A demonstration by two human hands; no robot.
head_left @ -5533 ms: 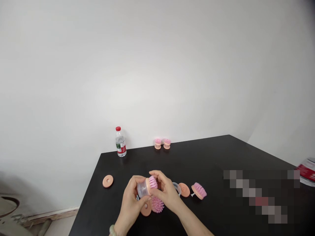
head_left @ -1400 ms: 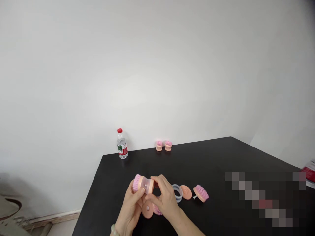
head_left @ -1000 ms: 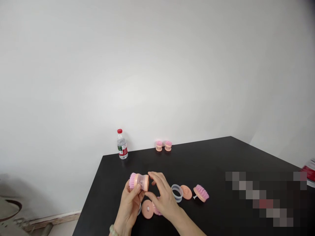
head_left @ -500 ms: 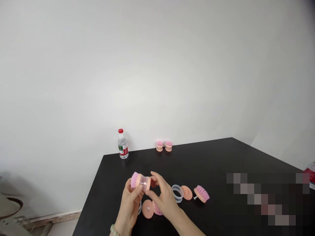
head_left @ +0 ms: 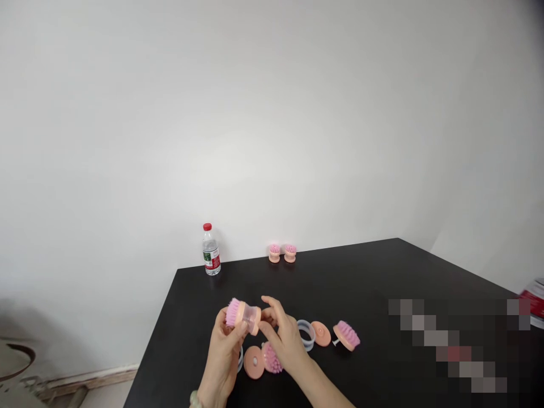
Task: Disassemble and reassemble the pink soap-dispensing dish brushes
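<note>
My left hand [head_left: 227, 345] is closed round a round scrub brush [head_left: 250, 318], held tilted above the table. Its pink bristles point left, a clear ring forms its middle, and a peach cap is at its right end. The thumb and bent fingers of my right hand [head_left: 287, 337] are at that cap, with the index finger raised off it. Below my hands lie a peach disc [head_left: 254, 362], a pink bristle head [head_left: 272, 358] and a clear ring [head_left: 240, 359], partly hidden by my left hand.
Right of my hands on the black table [head_left: 340, 283] are another clear ring [head_left: 306, 335], a peach disc [head_left: 321, 334] and a bristle head with a stem [head_left: 347, 335]. Along the wall stand a water bottle [head_left: 211, 255] and two whole brushes [head_left: 274, 254] [head_left: 290, 254]. Pixelation covers the right.
My right thumb and fingers have shifted slightly at the cap, and the index finger is lifted more. The bristle head below shows more fully. The view has moved slightly.
</note>
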